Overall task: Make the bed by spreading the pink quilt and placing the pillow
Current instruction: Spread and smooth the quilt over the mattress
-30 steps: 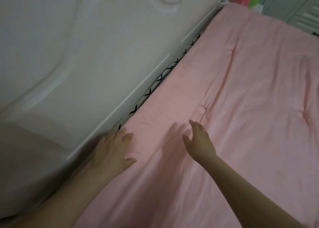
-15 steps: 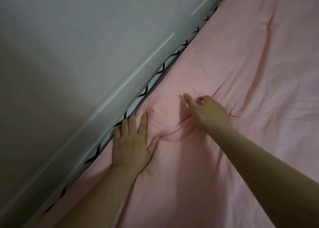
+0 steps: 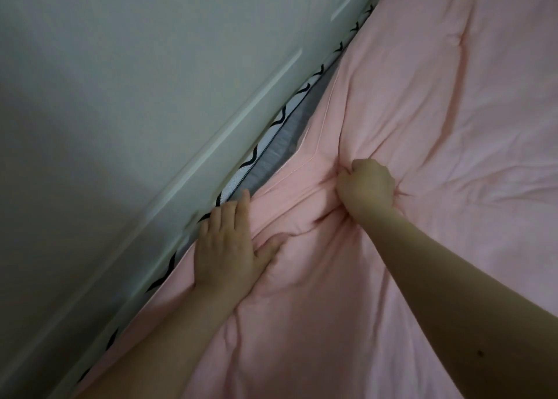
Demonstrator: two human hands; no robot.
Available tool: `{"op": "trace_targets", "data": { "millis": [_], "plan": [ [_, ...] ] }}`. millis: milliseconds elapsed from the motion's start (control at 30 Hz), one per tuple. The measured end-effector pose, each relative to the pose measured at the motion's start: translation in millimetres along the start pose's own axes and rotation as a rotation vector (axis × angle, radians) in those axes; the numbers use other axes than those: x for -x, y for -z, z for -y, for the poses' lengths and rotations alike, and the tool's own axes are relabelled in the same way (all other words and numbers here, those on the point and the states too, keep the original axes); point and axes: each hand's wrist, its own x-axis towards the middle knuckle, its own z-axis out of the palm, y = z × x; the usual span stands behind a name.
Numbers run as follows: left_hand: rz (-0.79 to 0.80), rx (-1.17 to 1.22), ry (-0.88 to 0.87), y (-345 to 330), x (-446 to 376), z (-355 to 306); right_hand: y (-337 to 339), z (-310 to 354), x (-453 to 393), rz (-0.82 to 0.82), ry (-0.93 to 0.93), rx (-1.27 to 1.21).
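1. The pink quilt (image 3: pixel 422 157) fills the right and lower part of the frame. Its seamed edge runs on a diagonal from lower left to upper right, along the white panel (image 3: pixel 136 112), which we take for a headboard.
2. Our right hand (image 3: pixel 365 187) is closed into a fist at centre frame, with a bunch of quilt gathered inside it; creases radiate out from the grip.
3. Our left hand (image 3: pixel 226 247) lies open and flat, fingers together, palm down on the quilt's edge at lower centre-left, holding nothing.
4. Both hands are on the quilt. The left one is nearer the edge, the right a little further in; the bulk of the quilt spreads away to the right.
5. Between edge and panel, a strip of grey mattress (image 3: pixel 277 145) and a white trim with black zigzags (image 3: pixel 256 160) is uncovered.
6. We judge the next move must carry the edge toward the panel to cover that strip.
7. The room is dim; no pillow is in view.
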Motion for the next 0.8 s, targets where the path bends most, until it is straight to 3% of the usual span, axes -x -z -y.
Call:
{"op": "trace_targets", "data": {
  "millis": [100,200,300,400,500,567,633,800],
  "plan": [
    [-0.006,0.165,-0.002,26,0,-11,11,-6,13,-0.037,-0.149,-0.349],
    [-0.15,0.261,0.015,73,-22,-17,37,16,16,-0.108,-0.298,-0.801],
    [-0.292,0.247,-0.152,124,-38,-7,67,72,12,-0.229,-0.191,-1.018],
    [-0.39,0.034,-0.206,143,-38,12,76,118,10,-0.228,0.101,-0.549],
    [-0.431,-0.144,-0.407,117,-30,29,28,106,12,0.037,0.294,-0.161],
    [-0.229,-0.107,-0.455,79,-14,38,-24,83,23,0.281,0.41,0.004],
    [0.033,-0.067,-0.339,47,5,48,-59,69,27,0.354,0.48,0.156],
    [0.14,-0.066,-0.234,13,4,67,-62,61,9,0.339,0.54,0.186]
  ]
}}
